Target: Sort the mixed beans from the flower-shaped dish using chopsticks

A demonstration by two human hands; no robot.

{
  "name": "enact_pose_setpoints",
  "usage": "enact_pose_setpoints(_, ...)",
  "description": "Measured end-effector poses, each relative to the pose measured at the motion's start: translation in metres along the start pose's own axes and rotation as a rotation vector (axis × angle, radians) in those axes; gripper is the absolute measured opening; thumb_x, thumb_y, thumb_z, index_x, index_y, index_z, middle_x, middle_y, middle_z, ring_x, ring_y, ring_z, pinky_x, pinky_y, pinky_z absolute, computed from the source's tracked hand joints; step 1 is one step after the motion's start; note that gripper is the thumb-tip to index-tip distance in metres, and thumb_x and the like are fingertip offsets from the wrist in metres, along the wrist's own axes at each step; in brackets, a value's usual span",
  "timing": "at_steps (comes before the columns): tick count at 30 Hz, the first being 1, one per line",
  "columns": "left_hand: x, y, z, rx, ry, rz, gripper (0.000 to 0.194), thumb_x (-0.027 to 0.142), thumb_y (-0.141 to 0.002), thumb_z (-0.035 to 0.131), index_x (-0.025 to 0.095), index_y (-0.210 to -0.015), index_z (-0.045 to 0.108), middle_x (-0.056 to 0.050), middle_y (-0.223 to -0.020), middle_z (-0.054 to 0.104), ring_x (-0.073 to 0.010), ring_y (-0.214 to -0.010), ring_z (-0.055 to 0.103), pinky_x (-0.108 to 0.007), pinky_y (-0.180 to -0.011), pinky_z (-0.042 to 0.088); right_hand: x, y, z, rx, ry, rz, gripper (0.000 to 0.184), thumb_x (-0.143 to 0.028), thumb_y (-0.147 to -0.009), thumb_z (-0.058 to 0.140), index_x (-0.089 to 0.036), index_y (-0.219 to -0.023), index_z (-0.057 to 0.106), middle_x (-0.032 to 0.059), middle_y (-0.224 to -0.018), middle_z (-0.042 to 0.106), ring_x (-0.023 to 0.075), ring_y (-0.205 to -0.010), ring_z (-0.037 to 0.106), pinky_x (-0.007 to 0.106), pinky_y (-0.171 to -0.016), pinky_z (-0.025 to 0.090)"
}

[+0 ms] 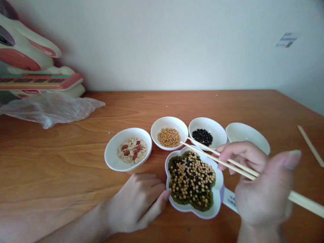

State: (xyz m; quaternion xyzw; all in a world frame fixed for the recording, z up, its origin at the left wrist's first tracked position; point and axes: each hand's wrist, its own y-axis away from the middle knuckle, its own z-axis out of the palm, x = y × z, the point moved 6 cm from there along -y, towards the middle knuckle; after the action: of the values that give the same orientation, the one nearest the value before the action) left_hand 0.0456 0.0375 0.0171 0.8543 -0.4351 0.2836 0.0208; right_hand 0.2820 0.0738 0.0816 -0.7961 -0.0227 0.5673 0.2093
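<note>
My right hand is closed around a pair of wooden chopsticks. Their tips are close together near the rim of a white bowl of yellow beans, and I see no bean between them. A flower-shaped dish with a lilac outer side sits below the chopsticks, filled with mixed green, black and yellow beans. My left hand rests on the table at the dish's left side, fingers curled, its thumb and forefinger gripping the rim. What the other left fingers touch is hidden.
A white bowl of peanuts stands left, a bowl of black beans and a white bowl, partly covered by my right hand, to the right. A plastic bag lies before a toy keyboard. One wooden stick lies far right.
</note>
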Motion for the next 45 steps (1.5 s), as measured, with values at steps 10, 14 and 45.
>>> enact_pose_setpoints(10, -0.001, 0.0, 0.001, -0.011, 0.008, -0.005, 0.038, 0.021, -0.116, 0.033, 0.022, -0.083, 0.051, -0.001, -0.078, 0.065, -0.0183, -0.068, 0.056, -0.035, -0.067, 0.037, 0.013, 0.015, -0.002, -0.324, 0.056, 0.055, 0.078, -0.07, -0.111, 0.018, -0.023, -0.072, 0.068, 0.0037, -0.064, 0.062, 0.0178, -0.059, 0.059, 0.032, -0.053, 0.041)
enact_pose_setpoints(14, -0.001, 0.0, 0.001, -0.012, 0.019, -0.006, 0.038, 0.022, -0.117, 0.033, 0.022, -0.084, 0.051, -0.002, -0.078, 0.066, -0.0181, -0.068, 0.057, -0.035, -0.067, 0.037, 0.0, 0.016, 0.013, -0.368, 0.013, 0.065, 0.074, -0.067, -0.113, 0.023, -0.022, -0.071, 0.064, 0.0021, -0.064, 0.061, 0.0163, -0.06, 0.057, 0.031, -0.056, 0.04)
enact_pose_setpoints(45, -0.001, 0.001, 0.0, -0.011, 0.017, -0.004, 0.037, 0.02, -0.116, 0.035, 0.021, -0.083, 0.053, -0.002, -0.078, 0.066, -0.0184, -0.068, 0.056, -0.036, -0.066, 0.037, -0.001, 0.02, 0.005, -0.333, 0.102, 0.168, 0.077, -0.076, -0.109, 0.019, -0.023, -0.073, 0.062, 0.0021, -0.063, 0.058, 0.0173, -0.059, 0.056, 0.031, -0.055, 0.039)
